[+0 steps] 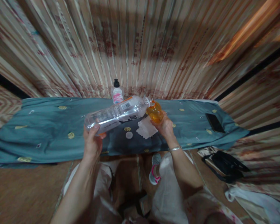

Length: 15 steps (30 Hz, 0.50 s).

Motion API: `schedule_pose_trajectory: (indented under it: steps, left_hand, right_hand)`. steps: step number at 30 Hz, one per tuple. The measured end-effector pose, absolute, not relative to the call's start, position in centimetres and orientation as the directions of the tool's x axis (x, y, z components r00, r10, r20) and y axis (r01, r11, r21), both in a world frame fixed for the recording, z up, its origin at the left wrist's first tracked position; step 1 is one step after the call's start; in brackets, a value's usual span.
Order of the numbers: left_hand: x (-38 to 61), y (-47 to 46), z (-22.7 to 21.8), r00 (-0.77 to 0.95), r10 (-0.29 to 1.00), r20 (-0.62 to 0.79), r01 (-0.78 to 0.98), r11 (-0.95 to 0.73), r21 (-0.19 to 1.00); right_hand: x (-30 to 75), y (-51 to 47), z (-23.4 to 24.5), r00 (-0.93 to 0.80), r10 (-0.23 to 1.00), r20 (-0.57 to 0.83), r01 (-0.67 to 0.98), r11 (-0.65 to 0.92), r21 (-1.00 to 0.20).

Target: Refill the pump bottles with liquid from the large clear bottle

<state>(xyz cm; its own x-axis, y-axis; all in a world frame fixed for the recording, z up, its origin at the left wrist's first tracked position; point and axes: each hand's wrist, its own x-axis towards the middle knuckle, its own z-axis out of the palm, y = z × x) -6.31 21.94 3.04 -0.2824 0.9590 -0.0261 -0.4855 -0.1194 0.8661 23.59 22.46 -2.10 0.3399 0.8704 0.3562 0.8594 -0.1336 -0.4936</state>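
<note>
Above the teal patterned cloth (50,124), the left hand (93,138) grips the base of a large clear plastic bottle (114,114), fingers wrapped around it. The bottle lies nearly level, its neck slanting slightly up to the rim of a translucent amber cup (155,112), which the right hand (166,127) clasps. Below them, a small white cap (129,135) lies near a white tissue (146,129). Behind stands a black-topped bottle (118,95); a black phone (214,123) lies well to the right.

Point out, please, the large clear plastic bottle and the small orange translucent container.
Large clear plastic bottle (114,115): head view, middle of its body.
Small orange translucent container (155,112): head view, its rounded side.
</note>
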Motion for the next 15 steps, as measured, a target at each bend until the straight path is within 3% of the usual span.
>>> schedule_pose_trajectory:
  steps: [15]
  left_hand:
    - [-6.52,22.04,3.04,-0.314,0.949,-0.019,-0.500,-0.149,0.853]
  right_hand:
    - [23.59,22.46,-2.35,0.302,0.860,0.412,0.878,-0.082,-0.472]
